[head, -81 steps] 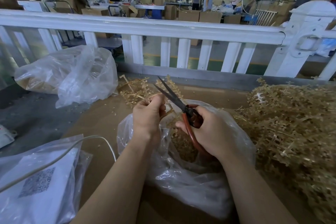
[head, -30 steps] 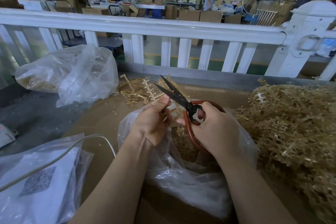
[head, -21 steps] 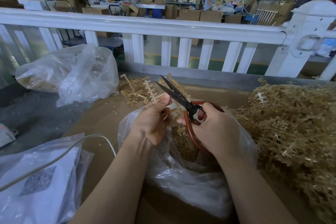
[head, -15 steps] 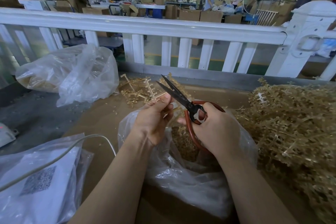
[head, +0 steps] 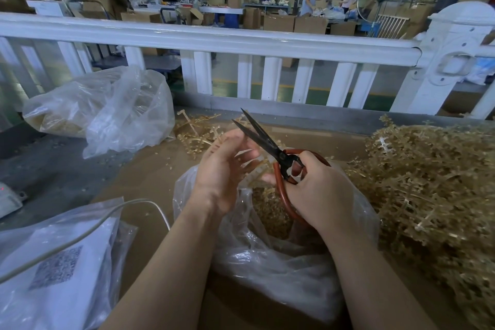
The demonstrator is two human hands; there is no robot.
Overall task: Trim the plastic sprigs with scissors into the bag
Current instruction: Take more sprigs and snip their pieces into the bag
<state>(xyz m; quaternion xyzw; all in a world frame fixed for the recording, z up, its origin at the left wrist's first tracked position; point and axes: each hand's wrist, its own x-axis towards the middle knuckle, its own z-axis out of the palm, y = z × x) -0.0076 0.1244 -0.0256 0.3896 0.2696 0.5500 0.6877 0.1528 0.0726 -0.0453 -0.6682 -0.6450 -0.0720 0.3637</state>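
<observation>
Left hand (head: pixel 225 169) pinches a sprig (head: pixel 254 166) right over the open bag (head: pixel 267 249), so cut bits likely drop straight in. Right hand (head: pixel 318 190) grips the scissors (head: pixel 267 142) by the red loops, blades slightly parted, tips pointing up and left, away from the person; long axis runs diagonally from right hand toward the fence (head: pixel 241 43). Sprig sits just beside the blades near the pivot. Uncut pile (head: pixel 428 182) lies right of bag, within reach.

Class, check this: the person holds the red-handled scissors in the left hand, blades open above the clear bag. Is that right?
Not quite. The head view shows the right hand holding the red-handled scissors, blades open above the clear bag.
</observation>
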